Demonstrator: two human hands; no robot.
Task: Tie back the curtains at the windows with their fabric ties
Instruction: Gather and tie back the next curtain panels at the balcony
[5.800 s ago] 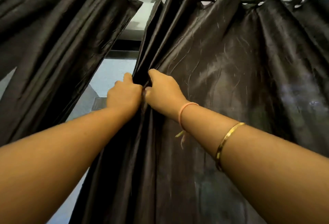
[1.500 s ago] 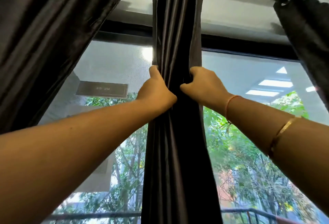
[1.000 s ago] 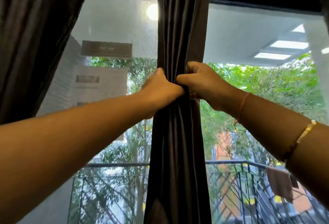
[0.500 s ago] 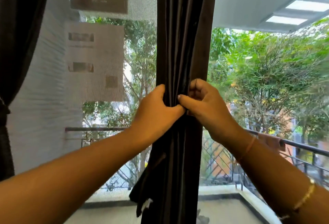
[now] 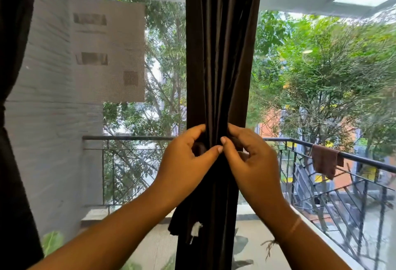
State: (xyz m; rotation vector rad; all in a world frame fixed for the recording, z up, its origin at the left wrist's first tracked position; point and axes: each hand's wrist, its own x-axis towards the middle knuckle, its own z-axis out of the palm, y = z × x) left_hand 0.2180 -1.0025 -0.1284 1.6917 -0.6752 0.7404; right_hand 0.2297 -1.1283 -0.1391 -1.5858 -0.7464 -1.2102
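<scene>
Two hands meet around the gathered dark curtain, which hangs as a narrow bunched column down the middle of the view in front of the window screen. From the left side, the left hand wraps the bundle, fingers curled behind the folds and thumb lying across the front; from the right, the right hand does the same, its thumb tip touching the left thumb at the front of the cloth. Both hands are clamped on the fabric at one height, level with the balcony railing seen outside. Most fingertips are buried in the folds, so how far round they reach cannot be told. A loose dark flap with a small white tag hangs off the bundle below the left wrist; whether it is the fabric tie is unclear. On the right wrist sits a thin pale band. A second dark curtain fills the left edge, cut off by the frame, and a brown cloth is draped over the railing
</scene>
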